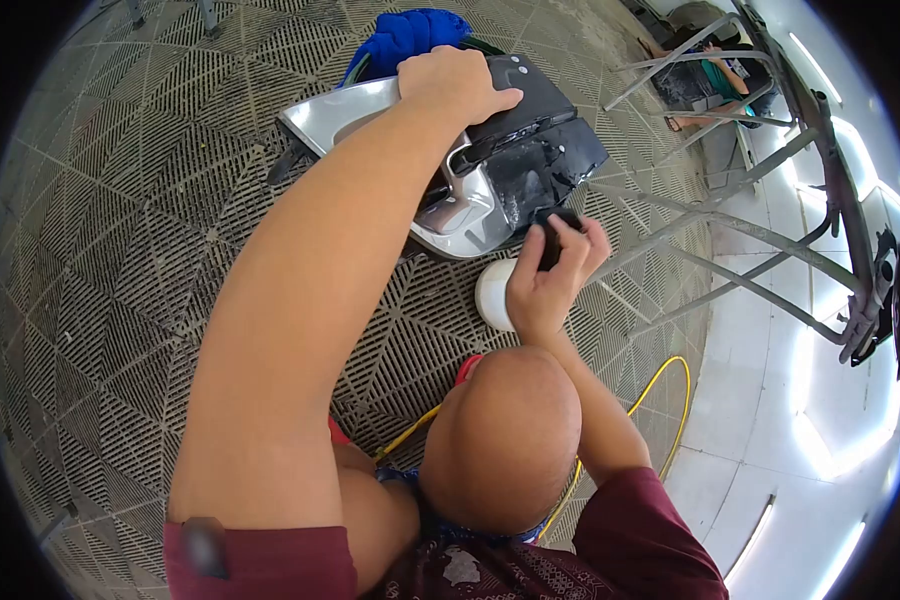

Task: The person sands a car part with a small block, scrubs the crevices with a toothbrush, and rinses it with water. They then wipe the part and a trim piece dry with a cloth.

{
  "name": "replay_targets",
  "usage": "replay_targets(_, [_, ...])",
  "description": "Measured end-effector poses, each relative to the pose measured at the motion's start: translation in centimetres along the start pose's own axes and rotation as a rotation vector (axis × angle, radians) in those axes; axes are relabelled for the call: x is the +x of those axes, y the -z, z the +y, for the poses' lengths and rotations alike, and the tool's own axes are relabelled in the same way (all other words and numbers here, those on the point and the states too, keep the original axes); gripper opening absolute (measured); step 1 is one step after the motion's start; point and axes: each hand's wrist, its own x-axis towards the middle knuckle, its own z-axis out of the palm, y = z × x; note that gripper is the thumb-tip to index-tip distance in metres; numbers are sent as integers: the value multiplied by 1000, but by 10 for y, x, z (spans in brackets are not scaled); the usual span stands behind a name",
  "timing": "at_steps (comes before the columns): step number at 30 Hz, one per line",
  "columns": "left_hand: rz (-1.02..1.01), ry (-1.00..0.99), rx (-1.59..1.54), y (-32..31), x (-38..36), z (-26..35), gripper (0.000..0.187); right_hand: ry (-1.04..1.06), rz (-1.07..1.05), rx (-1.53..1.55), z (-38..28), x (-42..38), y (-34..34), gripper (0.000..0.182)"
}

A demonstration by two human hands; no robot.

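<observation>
A silver-and-black moulded panel (545, 165), which looks like a vehicle body part, lies at the upper middle of the view. Over its far edge my left hand (450, 85) grips it, thumb out to the side and fingertips hidden behind the edge. Whitish wet-looking residue marks the lower black section. My right hand (560, 265) is closed around a dark pad (553, 240) at the near right corner of that section; its exact kind cannot be made out. Just below stands a white round container (492, 297), partly covered by my right hand.
Blue cloth (410, 40) is bunched behind the panel. Metal stand legs (730, 225) cross the right side. A yellow hose (685, 385) curves over the grated floor (170, 240) near my legs. Another person (725, 85) is low at the upper right.
</observation>
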Motion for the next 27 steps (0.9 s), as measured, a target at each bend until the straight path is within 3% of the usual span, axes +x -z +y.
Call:
replay_targets(3, [52, -13, 8, -2, -5, -6, 73, 100, -56, 14, 12, 8, 5, 30])
replay_targets(4, [37, -18, 11, -2, -4, -5, 73, -14, -57, -23, 16, 15, 4, 29])
replay_targets(7, [33, -31, -1, -1, -2, -1, 74, 98, -111, -67, 2, 7, 14, 28])
replay_targets(13, [43, 1, 37, -4, -2, 2, 77, 31, -226, -85, -2, 38, 34, 25])
replay_targets(16, [22, 25, 36, -1, -4, 1, 79, 190, -352, -114, -5, 50, 45, 24])
replay_targets(19, [2, 7, 33, 2, -7, 4, 79, 97, -372, -171, 9, 66, 43, 25])
replay_targets(20, [4, 13, 42, 4, -7, 2, 78, 191, -394, -159, 5, 63, 47, 25])
replay_targets(23, [31, 7, 47, 1, -7, 3, 77, 194, -483, -147, 5, 72, 54, 25])
replay_targets(25, [21, -8, 13, 4, -7, 4, 77, 110, -443, -142, 8, 74, 52, 25])
replay_targets(27, [37, -7, 51, 3, -8, 1, 78, 260, -512, -68, -3, 64, 57, 26])
